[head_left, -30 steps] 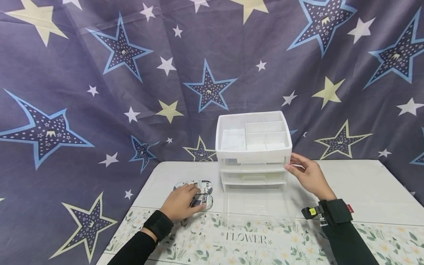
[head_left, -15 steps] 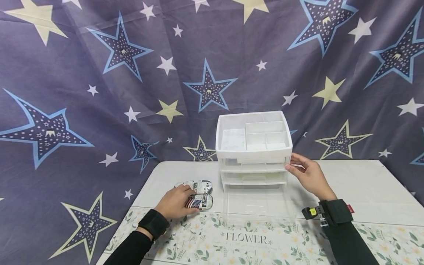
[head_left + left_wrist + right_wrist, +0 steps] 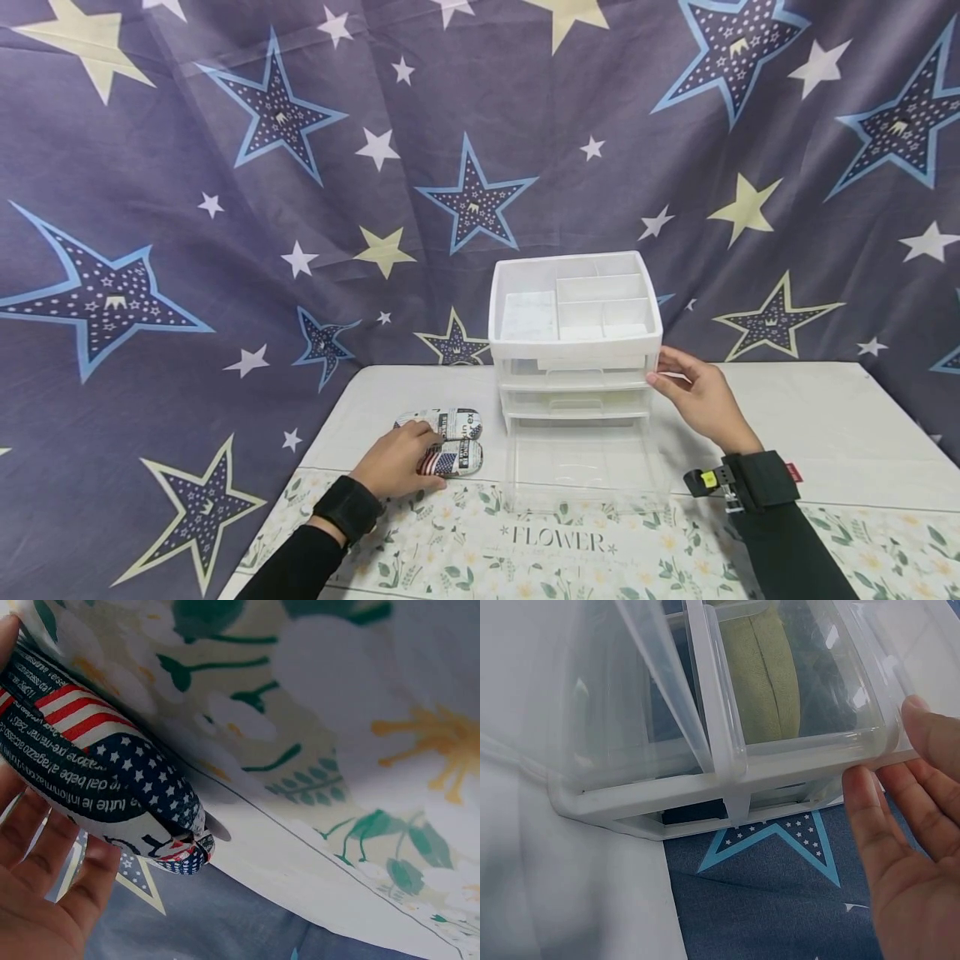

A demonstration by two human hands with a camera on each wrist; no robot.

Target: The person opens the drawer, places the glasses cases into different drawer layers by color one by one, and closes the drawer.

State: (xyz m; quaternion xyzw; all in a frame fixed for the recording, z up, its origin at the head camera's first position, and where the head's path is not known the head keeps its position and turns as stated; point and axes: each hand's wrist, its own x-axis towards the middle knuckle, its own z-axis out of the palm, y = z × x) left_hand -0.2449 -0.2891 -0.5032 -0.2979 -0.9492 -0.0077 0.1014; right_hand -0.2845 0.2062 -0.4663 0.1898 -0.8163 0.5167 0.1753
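Observation:
Two padded, rounded pieces of newspaper-and-flag print fabric (image 3: 461, 457) lie side by side at the left of the table; their exact kind is unclear. My left hand (image 3: 397, 460) covers their left end. In the left wrist view, thumb and fingers lie on opposite sides of the nearer printed piece (image 3: 112, 750), pinching it. To the right stands a white plastic drawer unit (image 3: 576, 340), its clear bottom drawer (image 3: 585, 462) pulled out. My right hand (image 3: 703, 400) holds the unit's right side, thumb in front and fingers along the side (image 3: 930, 795).
A divided tray (image 3: 528, 315) tops the unit. Green fabric (image 3: 763, 675) shows inside a drawer above the pulled-out one. A flower-print cloth (image 3: 442, 550) covers the table's front, and a star-patterned curtain (image 3: 420, 108) hangs behind.
My left hand has slid slightly left and toward me, uncovering more of the nearer printed piece. The printed pieces, the right hand and the drawer unit have stayed in place.

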